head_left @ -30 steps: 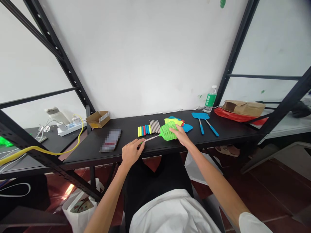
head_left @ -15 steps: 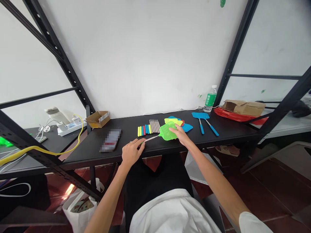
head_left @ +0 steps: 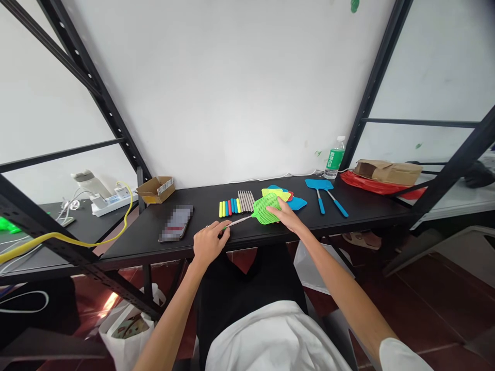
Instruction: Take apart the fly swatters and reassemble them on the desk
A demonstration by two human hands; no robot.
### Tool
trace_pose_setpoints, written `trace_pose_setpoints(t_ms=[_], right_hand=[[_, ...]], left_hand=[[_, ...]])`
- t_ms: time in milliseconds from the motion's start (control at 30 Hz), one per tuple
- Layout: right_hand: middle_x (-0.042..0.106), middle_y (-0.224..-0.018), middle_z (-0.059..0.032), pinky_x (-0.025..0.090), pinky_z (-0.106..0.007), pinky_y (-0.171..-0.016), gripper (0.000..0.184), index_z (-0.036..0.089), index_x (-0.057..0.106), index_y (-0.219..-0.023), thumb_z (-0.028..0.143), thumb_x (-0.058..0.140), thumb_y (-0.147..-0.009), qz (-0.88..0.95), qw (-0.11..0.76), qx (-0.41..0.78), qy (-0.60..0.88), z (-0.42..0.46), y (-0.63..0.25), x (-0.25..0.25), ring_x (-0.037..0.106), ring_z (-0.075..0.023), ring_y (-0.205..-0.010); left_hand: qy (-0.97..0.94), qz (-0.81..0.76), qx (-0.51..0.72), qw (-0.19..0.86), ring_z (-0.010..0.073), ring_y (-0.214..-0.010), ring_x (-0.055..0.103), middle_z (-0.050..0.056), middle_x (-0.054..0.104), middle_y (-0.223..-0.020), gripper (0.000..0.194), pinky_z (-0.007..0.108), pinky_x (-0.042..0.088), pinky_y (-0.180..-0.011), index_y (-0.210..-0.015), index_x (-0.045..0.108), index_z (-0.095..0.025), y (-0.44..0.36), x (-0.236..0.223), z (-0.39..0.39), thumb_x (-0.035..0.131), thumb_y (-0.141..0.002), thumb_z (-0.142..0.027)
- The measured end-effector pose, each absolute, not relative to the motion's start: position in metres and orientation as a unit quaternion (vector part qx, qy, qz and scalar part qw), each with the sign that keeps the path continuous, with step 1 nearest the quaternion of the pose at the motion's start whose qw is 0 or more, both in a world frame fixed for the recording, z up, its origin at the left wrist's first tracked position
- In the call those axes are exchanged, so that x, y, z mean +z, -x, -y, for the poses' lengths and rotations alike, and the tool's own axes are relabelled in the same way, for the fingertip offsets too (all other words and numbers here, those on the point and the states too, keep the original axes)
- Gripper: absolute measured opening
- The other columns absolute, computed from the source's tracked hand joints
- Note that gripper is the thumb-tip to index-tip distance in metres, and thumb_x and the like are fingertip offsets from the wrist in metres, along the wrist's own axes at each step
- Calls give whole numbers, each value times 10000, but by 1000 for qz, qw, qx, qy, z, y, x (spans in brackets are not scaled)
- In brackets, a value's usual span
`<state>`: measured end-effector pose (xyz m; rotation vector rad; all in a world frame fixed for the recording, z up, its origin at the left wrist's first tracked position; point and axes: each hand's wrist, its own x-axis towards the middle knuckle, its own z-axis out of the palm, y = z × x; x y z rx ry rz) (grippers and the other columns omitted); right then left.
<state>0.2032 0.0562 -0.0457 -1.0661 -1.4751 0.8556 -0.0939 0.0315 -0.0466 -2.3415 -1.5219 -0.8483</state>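
Green swatter (head_left: 266, 209) lies lengthwise left to right between left hand (head_left: 209, 242), closed round its handle end, and right hand (head_left: 288, 215), gripping the head's right edge. Just beyond its neck, rods (head_left: 246, 201) lie on the table (head_left: 207, 203).

1 head cam, fwd & down, desk (head_left: 204, 203) nr, wall (head_left: 240, 103) beyond.

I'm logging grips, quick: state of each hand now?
Left hand: closed, holding the green swatter by its handle.
Right hand: closed, holding the swatter's head.
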Motion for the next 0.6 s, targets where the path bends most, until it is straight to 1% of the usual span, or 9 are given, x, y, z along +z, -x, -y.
trace_pose_setpoints(t_ms=[100,200,267,333,400,467,533,600], right_hand=[[586,-1367,-75,407,-440,-1079,615,283,488,-1401,471,649,-838,623,534,361,443,-55,-203,-45,503,-274,-1296],[611,-1328,-81,433,-451,-1061,623,277,506,-1384,475,672,-817,617,528,366,455,-54,-203,-45,526,-293,-1271],[624,-1309,-85,434,-459,-1064,645,280,511,-1383,473,697,-797,614,521,372,463,-54,-204,-45,516,-313,-1284],[596,-1356,-84,390,-472,-1105,683,288,508,-1391,474,726,-771,609,520,366,474,-54,-205,-47,438,-325,-1363],[517,-1452,-76,303,-496,-1160,743,299,483,-1418,485,748,-749,603,520,355,490,-55,-207,-49,314,-324,-1447],[433,-1524,-69,205,-518,-1196,800,305,445,-1449,500,756,-738,601,511,348,507,-57,-207,-50,212,-317,-1490],[405,-1544,-70,154,-526,-1207,822,302,432,-1460,504,761,-735,603,503,349,511,-57,-208,-51,174,-317,-1501],[438,-1521,-74,159,-526,-1206,811,295,449,-1451,492,768,-732,610,504,352,500,-57,-208,-50,179,-323,-1499]], left_hand=[[797,519,-288,115,175,-755,633,2,690,-841,334,286,287,-593,-1171,686,-343,94,-46,-31,417,-984,-409],[797,520,-284,120,176,-752,633,1,689,-833,332,292,283,-590,-1170,684,-342,94,-46,-31,417,-985,-412],[796,520,-285,120,177,-750,634,0,693,-839,329,293,286,-589,-1162,687,-341,94,-46,-31,419,-985,-412],[796,520,-288,118,179,-754,637,3,700,-855,328,293,295,-590,-1162,689,-338,94,-46,-31,424,-982,-409],[795,520,-289,115,181,-759,641,11,705,-866,332,289,308,-592,-1171,689,-332,94,-46,-31,430,-979,-409],[795,521,-288,114,183,-762,644,18,705,-862,339,283,317,-595,-1176,691,-326,94,-45,-31,427,-980,-411],[795,523,-287,115,183,-758,644,20,701,-849,343,276,322,-597,-1173,693,-326,94,-45,-31,421,-983,-412],[796,521,-286,116,182,-756,644,19,698,-838,343,271,326,-600,-1173,693,-326,94,-46,-31,418,-985,-411]])
